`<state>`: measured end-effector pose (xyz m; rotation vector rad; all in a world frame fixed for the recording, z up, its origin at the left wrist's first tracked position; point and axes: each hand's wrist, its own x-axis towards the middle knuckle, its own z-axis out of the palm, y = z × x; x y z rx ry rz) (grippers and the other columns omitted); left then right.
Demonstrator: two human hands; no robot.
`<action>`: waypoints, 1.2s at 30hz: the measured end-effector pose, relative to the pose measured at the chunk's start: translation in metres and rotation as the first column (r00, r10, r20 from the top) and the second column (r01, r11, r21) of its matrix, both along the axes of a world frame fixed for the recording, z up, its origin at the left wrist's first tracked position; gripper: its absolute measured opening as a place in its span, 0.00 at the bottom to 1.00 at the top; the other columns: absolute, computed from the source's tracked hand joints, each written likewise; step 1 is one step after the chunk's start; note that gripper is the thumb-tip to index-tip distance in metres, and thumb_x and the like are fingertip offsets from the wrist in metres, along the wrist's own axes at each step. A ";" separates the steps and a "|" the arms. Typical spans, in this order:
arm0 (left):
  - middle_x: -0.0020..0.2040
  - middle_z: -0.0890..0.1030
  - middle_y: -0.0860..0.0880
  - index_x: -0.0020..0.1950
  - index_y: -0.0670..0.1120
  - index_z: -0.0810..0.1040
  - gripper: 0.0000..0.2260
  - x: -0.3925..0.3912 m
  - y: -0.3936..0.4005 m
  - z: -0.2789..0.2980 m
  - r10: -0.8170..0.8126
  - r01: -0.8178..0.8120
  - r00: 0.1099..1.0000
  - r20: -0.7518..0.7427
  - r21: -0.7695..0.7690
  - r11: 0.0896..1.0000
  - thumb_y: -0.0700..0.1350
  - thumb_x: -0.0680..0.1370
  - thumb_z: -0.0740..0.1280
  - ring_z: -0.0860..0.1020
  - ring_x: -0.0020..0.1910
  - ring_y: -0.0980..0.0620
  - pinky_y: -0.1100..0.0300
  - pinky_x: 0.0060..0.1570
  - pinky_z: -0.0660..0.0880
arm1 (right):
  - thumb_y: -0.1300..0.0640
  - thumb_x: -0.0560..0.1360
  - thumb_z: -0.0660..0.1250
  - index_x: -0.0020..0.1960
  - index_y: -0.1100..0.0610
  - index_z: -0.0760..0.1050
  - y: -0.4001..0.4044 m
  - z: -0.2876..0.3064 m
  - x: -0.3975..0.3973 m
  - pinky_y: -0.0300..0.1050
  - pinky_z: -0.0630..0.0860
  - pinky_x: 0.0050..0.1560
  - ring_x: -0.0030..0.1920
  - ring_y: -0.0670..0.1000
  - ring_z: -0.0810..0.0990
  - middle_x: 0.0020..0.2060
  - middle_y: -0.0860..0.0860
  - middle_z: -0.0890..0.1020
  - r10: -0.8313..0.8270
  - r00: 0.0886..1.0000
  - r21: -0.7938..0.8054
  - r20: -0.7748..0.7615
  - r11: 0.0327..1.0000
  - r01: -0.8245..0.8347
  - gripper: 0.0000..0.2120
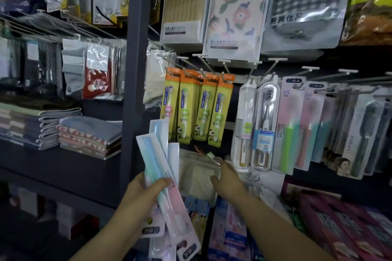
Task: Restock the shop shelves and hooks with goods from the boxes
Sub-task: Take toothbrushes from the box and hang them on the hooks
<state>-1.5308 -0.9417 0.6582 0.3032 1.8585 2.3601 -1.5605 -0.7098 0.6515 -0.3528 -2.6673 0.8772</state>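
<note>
The left hand (pixel 142 188) grips a fanned bunch of toothbrush packs (pixel 164 178), thumb curled across the front, fingers behind; the packs tilt, their tops reaching up to the lower edge of the orange packs. The front pack is pale with a green-to-pink brush and overlaps the others.

Just beside it, the right hand (pixel 228 180) reaches forward with thumb spread and fingers loosely extended onto a clear packet (pixel 198 176) hanging below the hooks; whether the fingers actually pinch it cannot be told. A green-bristled brush head (pixel 210 155) shows just above the fingertips.

Beneath the right forearm, dark red boxes (pixel 337 224) lie at the lower right corner of the display, with blue and pink packets (pixel 230 233) to their left.

Further back, four orange-topped children's brushes (pixel 198 108) hang side by side on hooks (pixel 224 63). To their right hang clear-cased brushes (pixel 255 127), then pink and green ones (pixel 297 127), then grey packs toward the right edge.

Left of the dark upright post (pixel 135 70), folded towels (pixel 84 135) sit stacked on a shelf (pixel 53 159), with bagged socks (pixel 97 76) hanging above.

Along the top edge hang three large cloth packs (pixel 235 8): yellow ribbed, flowered, checked.
</note>
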 end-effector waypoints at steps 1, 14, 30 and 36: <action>0.50 0.83 0.42 0.57 0.45 0.77 0.12 -0.002 0.002 -0.002 -0.007 0.007 1.000 0.000 -0.004 1.000 0.40 0.75 0.69 0.82 0.48 0.43 0.52 0.45 0.78 | 0.57 0.79 0.61 0.73 0.56 0.61 0.003 -0.005 -0.007 0.44 0.73 0.59 0.61 0.58 0.75 0.65 0.57 0.73 -0.030 1.000 -0.001 0.005 1.000 0.030 0.24; 0.48 0.83 0.42 0.56 0.45 0.77 0.11 -0.027 0.024 -0.037 -0.012 0.017 0.998 0.064 -0.068 0.998 0.40 0.74 0.70 0.82 0.47 0.44 0.51 0.44 0.79 | 0.58 0.82 0.55 0.70 0.56 0.69 0.030 -0.028 -0.061 0.42 0.67 0.63 0.65 0.60 0.70 0.65 0.58 0.72 -0.086 0.996 -0.076 0.004 0.993 0.086 0.17; 0.44 0.84 0.46 0.56 0.47 0.78 0.11 -0.031 0.025 -0.040 -0.039 0.047 0.996 0.077 -0.111 0.993 0.43 0.74 0.70 0.83 0.42 0.48 0.58 0.37 0.76 | 0.65 0.80 0.56 0.71 0.58 0.68 0.018 -0.038 -0.042 0.51 0.71 0.61 0.62 0.59 0.74 0.63 0.58 0.76 0.088 0.960 0.358 -0.264 0.934 0.013 0.20; 0.46 0.83 0.44 0.56 0.46 0.77 0.11 -0.027 0.023 -0.038 -0.049 0.057 0.995 0.088 -0.087 0.995 0.42 0.74 0.70 0.82 0.42 0.47 0.58 0.36 0.76 | 0.64 0.77 0.59 0.71 0.55 0.66 0.019 -0.038 -0.034 0.50 0.71 0.60 0.60 0.59 0.73 0.64 0.55 0.71 0.069 0.991 0.487 -0.110 0.873 -0.007 0.22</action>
